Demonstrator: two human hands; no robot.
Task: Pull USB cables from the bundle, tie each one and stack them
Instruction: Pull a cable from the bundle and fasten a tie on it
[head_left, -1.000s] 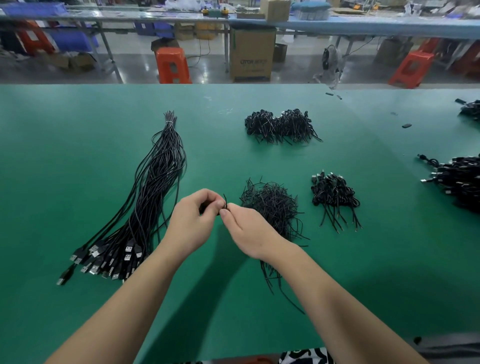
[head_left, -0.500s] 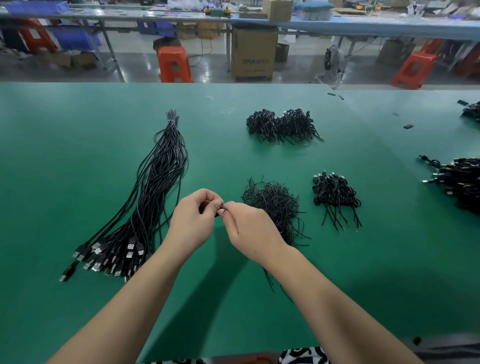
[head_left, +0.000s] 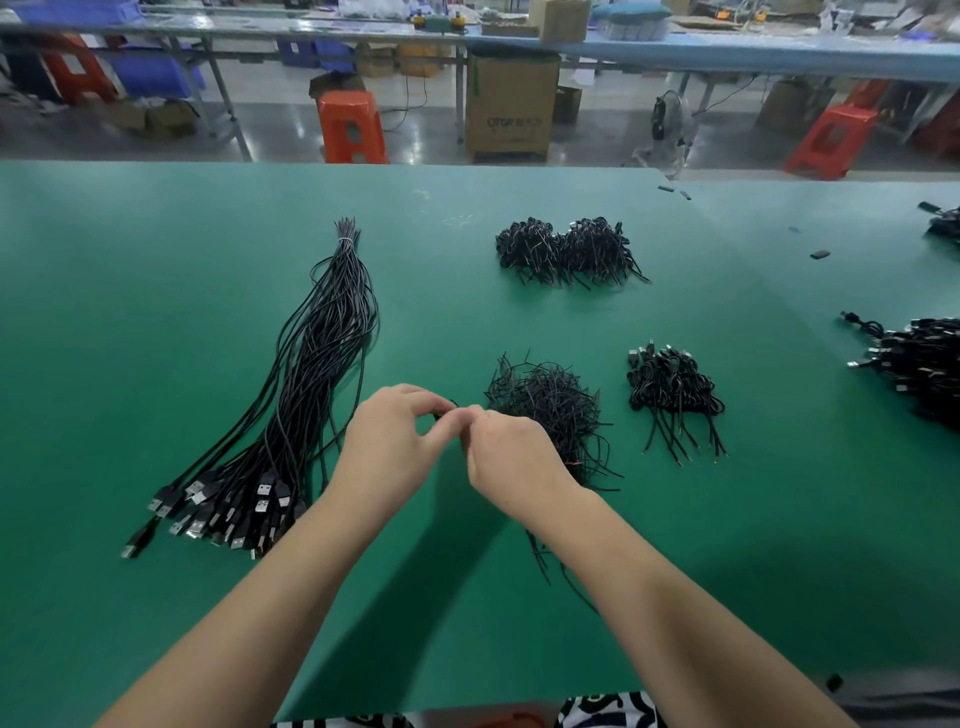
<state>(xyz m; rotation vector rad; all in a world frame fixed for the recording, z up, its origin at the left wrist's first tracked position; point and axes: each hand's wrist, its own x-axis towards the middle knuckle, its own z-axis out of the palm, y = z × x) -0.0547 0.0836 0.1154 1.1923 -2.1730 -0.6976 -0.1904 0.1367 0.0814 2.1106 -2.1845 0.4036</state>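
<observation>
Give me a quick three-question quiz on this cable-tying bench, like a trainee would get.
1. True or false: the long cable bundle lies to the left of the left hand.
2. What do both hands' fingers pinch: A) a thin black tie, B) an orange stool, C) a cardboard box?
3. Fill in: the tabletop is ____ in colour.

Key: 1 true; 2 A; 3 green. The right hand sits in front of the loose tie pile.

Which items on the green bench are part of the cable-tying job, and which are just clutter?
Job:
long bundle of black USB cables
loose heap of thin black ties
small stack of tied black cables
far pile of tied black cables
left hand and right hand, pinching a thin black strand

Lying about:
small black scraps
orange plastic stool
brown cardboard box
</observation>
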